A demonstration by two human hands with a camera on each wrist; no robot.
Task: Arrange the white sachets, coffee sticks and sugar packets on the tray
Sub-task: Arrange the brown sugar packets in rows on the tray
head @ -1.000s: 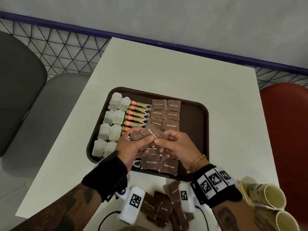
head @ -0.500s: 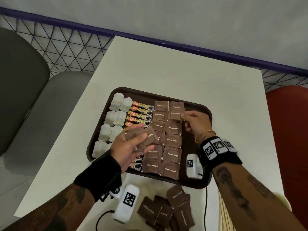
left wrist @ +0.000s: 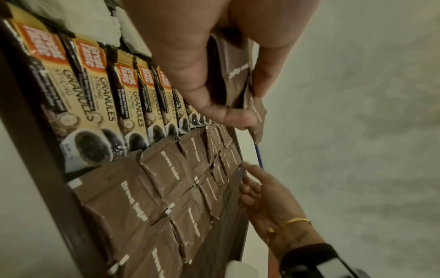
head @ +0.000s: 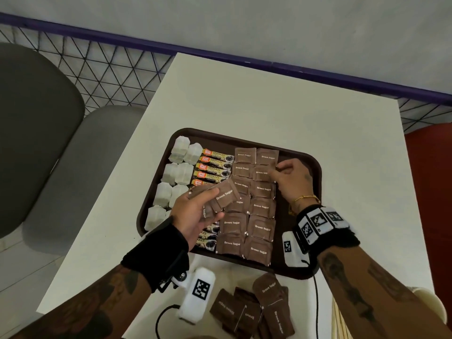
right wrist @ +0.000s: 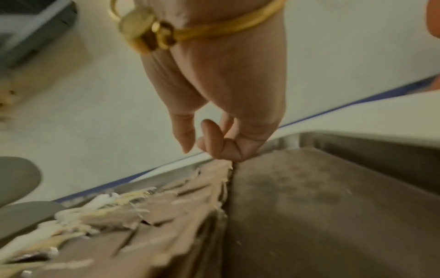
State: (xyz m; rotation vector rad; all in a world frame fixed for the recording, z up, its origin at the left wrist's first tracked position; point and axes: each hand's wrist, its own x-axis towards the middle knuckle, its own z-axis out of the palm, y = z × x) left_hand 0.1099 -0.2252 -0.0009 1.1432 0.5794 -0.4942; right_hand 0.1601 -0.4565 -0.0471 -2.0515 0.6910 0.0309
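Left hand (head: pixel 195 211): fingers gripping spare sugar packets (head: pixel 221 198) above tray (head: pixel 315 182).
Right hand (head: pixel 291 182): fingers curling, pinching packet (head: pixel 262 172) beside tray's bare right strip.

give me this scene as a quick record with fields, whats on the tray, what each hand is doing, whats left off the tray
tray: white sachets left, coffee sticks middle, sugar packets right
left hand: holds a bunch of sugar packets above the tray
right hand: fingertips on a packet in the second row
off tray: loose packets on the table's near edge
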